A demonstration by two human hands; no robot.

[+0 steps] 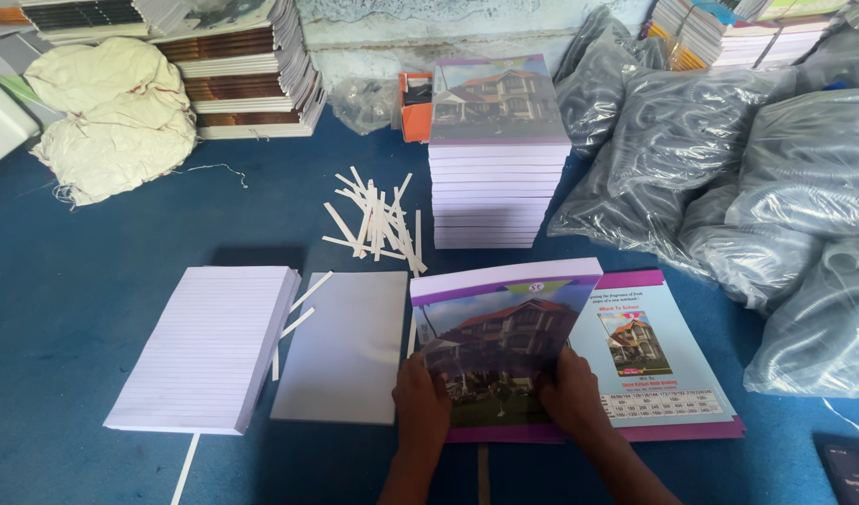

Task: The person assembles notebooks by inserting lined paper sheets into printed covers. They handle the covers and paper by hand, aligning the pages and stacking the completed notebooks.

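Here both hands point(495, 397) lift a cover point(499, 327) beside ruled sheets point(205, 346), paper strips point(373, 220) behind.

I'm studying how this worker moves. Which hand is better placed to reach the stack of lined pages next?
Probably the left hand. It grips the cover sheet's left edge, nearer the lined pages lying to its left. The right hand would have to cross over.

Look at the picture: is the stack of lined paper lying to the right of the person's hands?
No, the stack of lined paper lies on the blue floor left of both hands, beyond the left hand.
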